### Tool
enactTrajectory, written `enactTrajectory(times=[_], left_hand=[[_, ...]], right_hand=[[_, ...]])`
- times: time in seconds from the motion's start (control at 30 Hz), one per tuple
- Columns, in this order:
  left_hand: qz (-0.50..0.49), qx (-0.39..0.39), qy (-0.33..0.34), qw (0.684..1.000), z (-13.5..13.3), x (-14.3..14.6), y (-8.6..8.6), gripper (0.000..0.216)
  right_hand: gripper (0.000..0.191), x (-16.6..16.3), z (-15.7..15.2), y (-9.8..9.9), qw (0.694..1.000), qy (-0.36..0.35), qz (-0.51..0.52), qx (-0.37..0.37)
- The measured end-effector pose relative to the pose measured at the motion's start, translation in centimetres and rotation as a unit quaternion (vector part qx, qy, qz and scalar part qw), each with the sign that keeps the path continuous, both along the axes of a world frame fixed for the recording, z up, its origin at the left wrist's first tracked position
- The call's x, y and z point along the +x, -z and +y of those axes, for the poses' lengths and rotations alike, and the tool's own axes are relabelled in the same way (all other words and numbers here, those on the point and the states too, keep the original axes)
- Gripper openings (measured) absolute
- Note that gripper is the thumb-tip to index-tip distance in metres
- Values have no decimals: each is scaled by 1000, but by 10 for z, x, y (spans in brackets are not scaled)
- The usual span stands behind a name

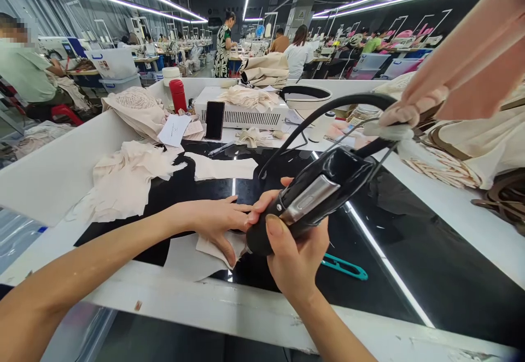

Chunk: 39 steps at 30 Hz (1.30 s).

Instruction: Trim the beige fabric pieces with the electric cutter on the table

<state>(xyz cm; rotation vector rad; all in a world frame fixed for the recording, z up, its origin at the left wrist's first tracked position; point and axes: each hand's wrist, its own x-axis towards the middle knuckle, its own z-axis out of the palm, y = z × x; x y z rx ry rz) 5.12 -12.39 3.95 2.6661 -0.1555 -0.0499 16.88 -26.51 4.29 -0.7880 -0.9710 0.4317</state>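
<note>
My right hand is wrapped round a black corded handheld power tool with a silver plate on its side. The tool's working end is hidden behind its body and my fingers. My left hand presses flat, fingers spread, on a small cream fabric piece just left of the tool. Under that piece lies a pale sheet, near the front edge of the black table surface. A turquoise slotted handle rests to the right of my right hand.
From the tool a thick black cable loops near a pink cloth strip hanging from above. Cream fabric pieces are heaped at left. Behind stand a phone, a red bottle and a white vented box.
</note>
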Motion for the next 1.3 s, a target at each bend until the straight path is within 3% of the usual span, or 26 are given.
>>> enactTrajectory(times=[0.1, 0.23, 0.3, 0.4, 0.5, 0.67, 0.8, 0.97, 1.13, 1.3], left_hand=[[-65, 21, -35, 997, -7, -15, -2, 50], [-149, 111, -195, 963, -40, -43, 5, 14], [-144, 163, -219, 951, -61, -54, 14, 20], [-142, 229, -212, 939, -80, -62, 31, 17], [-154, 232, -188, 942, -79, -64, 39, 13], [-171, 198, -122, 957, -63, -66, 28, 17], [-189, 173, -128, 958, -54, -66, 23, 24], [-194, 169, -163, 953, -43, -49, 30, 30], [-178, 177, -148, 957, -36, -29, 37, 30], [-160, 193, -143, 958, -34, -29, 41, 28]], right_hand=[[35, 4, -2, -7, 1000, -6, 7, 11], [37, 12, -4, -17, 1000, 1, 7, 7], [41, 16, -4, -21, 1000, 4, -1, -4], [44, 19, -3, -26, 999, -1, -16, -28], [41, 22, -4, -31, 997, 6, -36, -65], [33, 24, -7, -34, 994, -13, -84, -67], [31, 22, -8, -29, 997, -13, -64, -42], [40, 22, -12, -22, 998, -20, -40, -43], [37, 23, -20, -22, 999, -21, -31, -39], [36, 28, -30, -21, 998, -17, -32, -58]])
